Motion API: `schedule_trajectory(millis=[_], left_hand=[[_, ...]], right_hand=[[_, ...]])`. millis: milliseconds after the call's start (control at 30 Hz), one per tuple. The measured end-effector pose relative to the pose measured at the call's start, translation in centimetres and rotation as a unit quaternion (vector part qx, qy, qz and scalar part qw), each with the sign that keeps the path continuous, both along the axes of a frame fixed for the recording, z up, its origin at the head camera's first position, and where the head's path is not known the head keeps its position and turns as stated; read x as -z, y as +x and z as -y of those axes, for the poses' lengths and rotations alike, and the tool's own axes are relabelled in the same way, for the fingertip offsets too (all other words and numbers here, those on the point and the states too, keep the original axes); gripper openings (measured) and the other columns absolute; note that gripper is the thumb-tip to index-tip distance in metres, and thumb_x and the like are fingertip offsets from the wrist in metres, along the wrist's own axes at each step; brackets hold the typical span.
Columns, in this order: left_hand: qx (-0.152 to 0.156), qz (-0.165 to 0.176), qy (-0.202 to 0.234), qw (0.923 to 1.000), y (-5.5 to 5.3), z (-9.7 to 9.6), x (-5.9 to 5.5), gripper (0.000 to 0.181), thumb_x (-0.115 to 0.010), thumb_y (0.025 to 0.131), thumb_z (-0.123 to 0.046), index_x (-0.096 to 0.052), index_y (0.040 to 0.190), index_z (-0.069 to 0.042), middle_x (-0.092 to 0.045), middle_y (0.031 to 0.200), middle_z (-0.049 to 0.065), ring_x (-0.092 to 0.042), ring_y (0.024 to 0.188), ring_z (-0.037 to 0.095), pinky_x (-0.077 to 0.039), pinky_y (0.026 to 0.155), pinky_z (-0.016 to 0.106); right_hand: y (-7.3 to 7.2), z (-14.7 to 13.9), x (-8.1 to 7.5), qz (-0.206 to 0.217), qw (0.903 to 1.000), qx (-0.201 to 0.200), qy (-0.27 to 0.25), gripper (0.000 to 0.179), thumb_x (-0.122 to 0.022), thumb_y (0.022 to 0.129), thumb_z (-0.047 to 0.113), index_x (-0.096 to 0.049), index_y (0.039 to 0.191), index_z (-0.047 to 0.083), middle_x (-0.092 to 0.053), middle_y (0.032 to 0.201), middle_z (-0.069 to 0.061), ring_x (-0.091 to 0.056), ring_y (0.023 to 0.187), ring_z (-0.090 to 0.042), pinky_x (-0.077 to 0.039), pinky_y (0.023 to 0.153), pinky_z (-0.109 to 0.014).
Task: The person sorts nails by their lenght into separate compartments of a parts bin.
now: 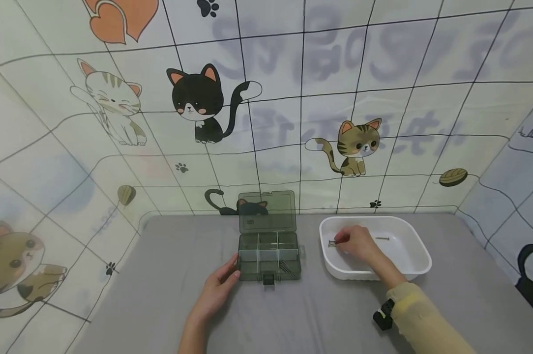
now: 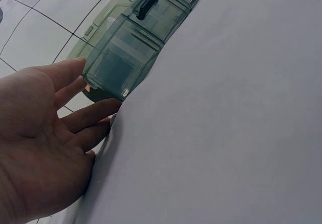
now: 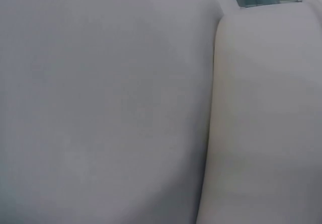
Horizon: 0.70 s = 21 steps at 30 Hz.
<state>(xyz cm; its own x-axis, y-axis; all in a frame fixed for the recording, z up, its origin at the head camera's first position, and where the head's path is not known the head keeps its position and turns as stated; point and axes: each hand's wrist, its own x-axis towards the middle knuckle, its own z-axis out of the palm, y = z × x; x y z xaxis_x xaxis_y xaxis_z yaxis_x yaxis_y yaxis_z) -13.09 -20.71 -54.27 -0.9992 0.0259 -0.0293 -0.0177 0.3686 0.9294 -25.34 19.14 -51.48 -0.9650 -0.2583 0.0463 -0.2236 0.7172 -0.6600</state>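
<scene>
Touching green box [image 1: 270, 254] with relaxed left hand [image 1: 214, 291]; with right hand [image 1: 359, 244] inside tray [image 1: 403, 255], unclear if gripping metal pieces [image 1: 331, 243]

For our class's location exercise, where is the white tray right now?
In the head view, the white tray sits right of the open green box, with the right hand inside it.

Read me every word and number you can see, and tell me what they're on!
No word or number is clear enough to read.
Wall cloth: big, faint purple letters, seemingly back to front, too blurred to read.
Raised lid of the green box: a tiny mark, too small to read.
</scene>
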Motion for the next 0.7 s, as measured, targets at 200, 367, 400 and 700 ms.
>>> schedule_trajectory(millis=[200, 367, 400, 700], left_hand=[[0.004, -0.002, 0.006, 1.0000, -0.02, -0.13, -0.17, 0.050, -0.061, 0.105, -0.020, -0.050, 0.153, -0.012, -0.051, 0.150, 0.022, -0.044, 0.141, 0.040, -0.036, 0.114, 0.056], [0.004, -0.001, 0.010, 0.9999, -0.09, -0.04, -0.17, 0.051, -0.061, 0.105, -0.020, -0.050, 0.154, -0.012, -0.050, 0.151, 0.021, -0.043, 0.142, 0.040, -0.035, 0.114, 0.056], [0.004, -0.001, 0.010, 0.9999, -0.11, -0.03, -0.14, 0.051, -0.061, 0.105, -0.020, -0.049, 0.154, -0.013, -0.050, 0.151, 0.021, -0.043, 0.142, 0.040, -0.035, 0.114, 0.056], [0.005, 0.001, 0.011, 0.9999, 0.06, -0.14, -0.20, 0.051, -0.061, 0.105, -0.021, -0.049, 0.154, -0.012, -0.050, 0.151, 0.023, -0.043, 0.142, 0.041, -0.035, 0.114, 0.057]], right_hand=[[0.02, 0.11, 0.22, -0.007, 0.9994, -0.026, 0.023, 0.010, -0.076, 0.079, -0.004, -0.075, 0.089, 0.000, -0.071, 0.082, -0.003, -0.063, 0.079, -0.019, -0.053, 0.073, -0.036], [-0.09, 0.26, 0.19, -0.035, 0.9974, -0.046, 0.044, 0.011, -0.075, 0.078, -0.005, -0.076, 0.087, 0.002, -0.071, 0.083, -0.003, -0.063, 0.081, -0.020, -0.053, 0.076, -0.039], [-0.09, 0.27, 0.17, -0.038, 0.9970, -0.048, 0.046, 0.011, -0.074, 0.079, -0.005, -0.076, 0.087, 0.002, -0.071, 0.083, -0.003, -0.063, 0.081, -0.020, -0.053, 0.076, -0.040], [-0.08, 0.25, 0.55, -0.022, 0.9967, -0.051, 0.059, 0.009, -0.074, 0.084, -0.003, -0.077, 0.090, 0.003, -0.071, 0.087, -0.006, -0.062, 0.083, -0.020, -0.053, 0.078, -0.041]])
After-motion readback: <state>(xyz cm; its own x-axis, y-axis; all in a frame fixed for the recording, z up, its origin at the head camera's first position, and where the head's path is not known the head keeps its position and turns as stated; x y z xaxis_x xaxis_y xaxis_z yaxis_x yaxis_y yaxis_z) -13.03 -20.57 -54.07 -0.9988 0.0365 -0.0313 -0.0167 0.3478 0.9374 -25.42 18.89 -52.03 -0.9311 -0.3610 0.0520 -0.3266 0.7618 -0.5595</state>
